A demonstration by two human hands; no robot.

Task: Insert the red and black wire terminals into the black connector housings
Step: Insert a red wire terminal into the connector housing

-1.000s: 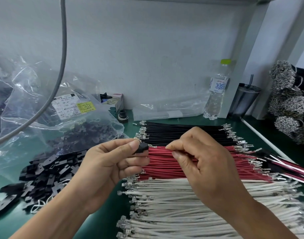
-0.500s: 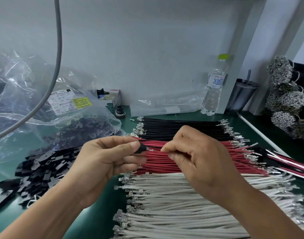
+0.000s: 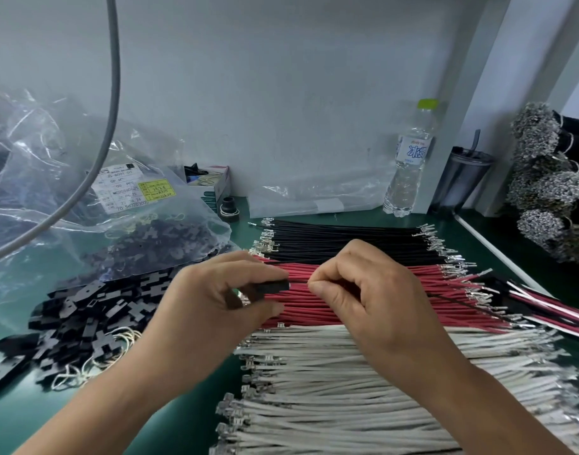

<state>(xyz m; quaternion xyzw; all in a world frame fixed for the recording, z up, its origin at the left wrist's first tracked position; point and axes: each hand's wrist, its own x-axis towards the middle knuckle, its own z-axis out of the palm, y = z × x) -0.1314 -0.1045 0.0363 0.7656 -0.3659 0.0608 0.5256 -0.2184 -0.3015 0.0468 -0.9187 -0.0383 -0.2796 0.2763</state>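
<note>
We see left hand pinching black connector housing above red wires. Right hand closed on thin black wire, its front end at housing's mouth. Terminal hidden; seating unclear.

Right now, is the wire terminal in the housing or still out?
Cannot tell. The left hand pinches the black housing; the right hand holds a wire against its open end, but the fingers hide the terminal.

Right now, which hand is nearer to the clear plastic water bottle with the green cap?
Right. The right hand is in front of the bottle, slightly to its left; the left hand is much farther left.
</note>
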